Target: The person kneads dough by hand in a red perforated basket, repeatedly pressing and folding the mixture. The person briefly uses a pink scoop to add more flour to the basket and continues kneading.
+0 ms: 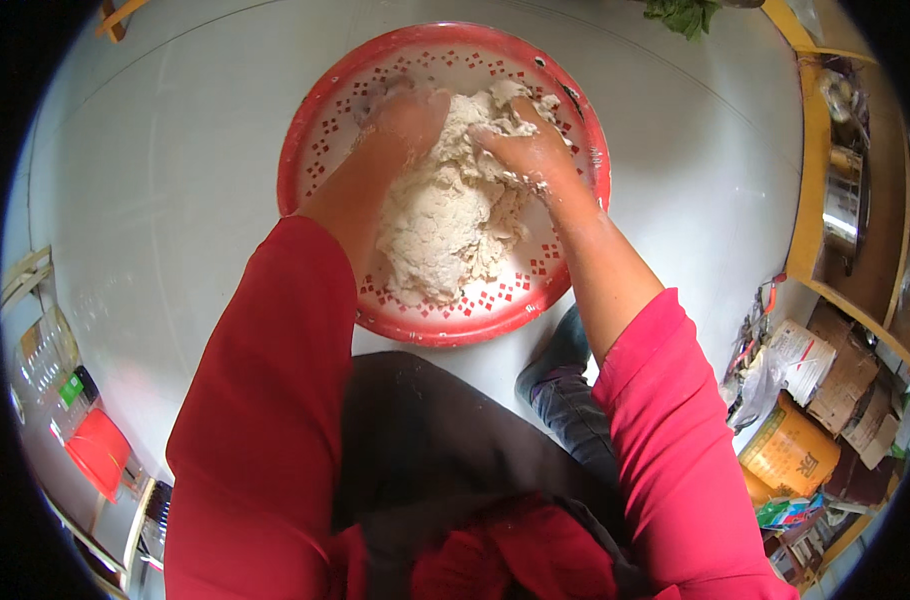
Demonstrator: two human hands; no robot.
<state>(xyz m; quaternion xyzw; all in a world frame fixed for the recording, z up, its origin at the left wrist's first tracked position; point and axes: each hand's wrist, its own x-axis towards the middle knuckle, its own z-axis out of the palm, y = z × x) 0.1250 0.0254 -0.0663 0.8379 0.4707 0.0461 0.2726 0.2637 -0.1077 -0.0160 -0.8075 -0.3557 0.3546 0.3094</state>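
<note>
Around the edges there's a red plastic stool down on the left, a yellow bucket with crumpled paper bags on the right, a wooden shelf, and some green leaves up top.

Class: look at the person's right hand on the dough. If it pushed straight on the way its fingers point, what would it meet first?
The right hand points up-left across the dough, toward the left hand. It would probably plough through more dough first, then meet the left hand; depth is hard to judge.
</note>
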